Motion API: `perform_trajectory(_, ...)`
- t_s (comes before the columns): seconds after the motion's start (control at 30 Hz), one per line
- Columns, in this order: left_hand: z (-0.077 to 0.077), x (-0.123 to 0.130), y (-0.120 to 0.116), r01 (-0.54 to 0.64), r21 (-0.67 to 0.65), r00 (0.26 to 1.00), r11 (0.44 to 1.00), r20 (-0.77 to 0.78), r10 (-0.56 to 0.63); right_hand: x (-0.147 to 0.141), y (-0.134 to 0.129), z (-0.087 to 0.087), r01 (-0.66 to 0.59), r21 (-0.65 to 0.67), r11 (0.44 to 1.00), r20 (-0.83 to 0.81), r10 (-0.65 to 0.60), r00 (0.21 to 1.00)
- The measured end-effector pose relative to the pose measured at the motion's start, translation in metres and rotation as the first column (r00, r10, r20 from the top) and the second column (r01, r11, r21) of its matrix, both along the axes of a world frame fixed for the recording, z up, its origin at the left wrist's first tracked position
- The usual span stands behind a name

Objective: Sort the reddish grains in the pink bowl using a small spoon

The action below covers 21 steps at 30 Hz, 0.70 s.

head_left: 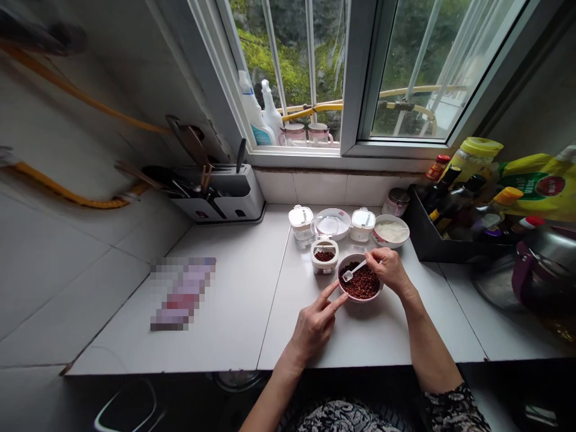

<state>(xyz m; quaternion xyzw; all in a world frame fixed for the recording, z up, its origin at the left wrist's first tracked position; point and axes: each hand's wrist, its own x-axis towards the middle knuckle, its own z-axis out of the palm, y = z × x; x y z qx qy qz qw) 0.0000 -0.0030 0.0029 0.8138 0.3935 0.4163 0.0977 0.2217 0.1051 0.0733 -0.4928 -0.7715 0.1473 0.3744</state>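
The left hand (pixel 315 324) had its first two fingers stretched out against the near left side of the bowl (pixel 362 299), the others curled, with nothing in its grip. The right hand (pixel 389 270) was closed in a pinch on the handle of a small white spoon (pixel 353 272), whose end sat over the dark red spice (pixel 363 285) in that bowl, between the two hands.

Just beyond the left fingers stood an open jar (pixel 324 269) with similar dark red bits inside. Farther beyond it were a white-lidded jar (pixel 300 222), an oval dish (pixel 344 221) and a second white-lidded jar (pixel 362 224). Straight beyond the right hand, another bowl (pixel 389 244) held something white.

The front edge of the counter (pixel 234 342) ran on the near side of both hands. A wide stretch of its top reached leftward from the left hand to a blurred patch (pixel 184 294); well to the right of the right hand stood a black box (pixel 438 246) of bottles (pixel 454 198)
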Motion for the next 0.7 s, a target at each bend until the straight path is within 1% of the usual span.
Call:
perform_trajectory(0.07, 0.0, 0.0, 0.0, -0.002, 0.002, 1.0, 1.0, -0.003, 0.002, 0.0, 0.0, 0.001, 0.0, -0.024, 1.0, -0.021, -0.001, 1.0)
perform_trajectory(0.27, 0.001, 0.0, 0.0, 0.005, 0.011, 1.0, 1.0, 0.002, -0.005, 0.002, 0.0, 0.001, -0.024, -0.213, 0.977, -0.161, -0.011, 0.987)
perform_trajectory(0.37, -0.001, 0.0, 0.0, 0.003, 0.014, 1.0, 1.0, 0.001, -0.003, 0.002, 0.001, -0.001, -0.029, -0.271, 0.962, -0.244, -0.039, 0.969)
perform_trajectory(0.6, -0.005, 0.0, 0.001, -0.012, -0.007, 0.999, 1.0, -0.039, 0.011, 0.001, 0.009, -0.007, -0.042, -0.344, 0.938, -0.402, -0.107, 0.91)
perform_trajectory(0.7, -0.006, 0.0, 0.001, -0.005, -0.011, 1.0, 1.0, -0.03, 0.005, -0.005, 0.011, -0.004, -0.011, -0.296, 0.955, -0.444, -0.128, 0.887)
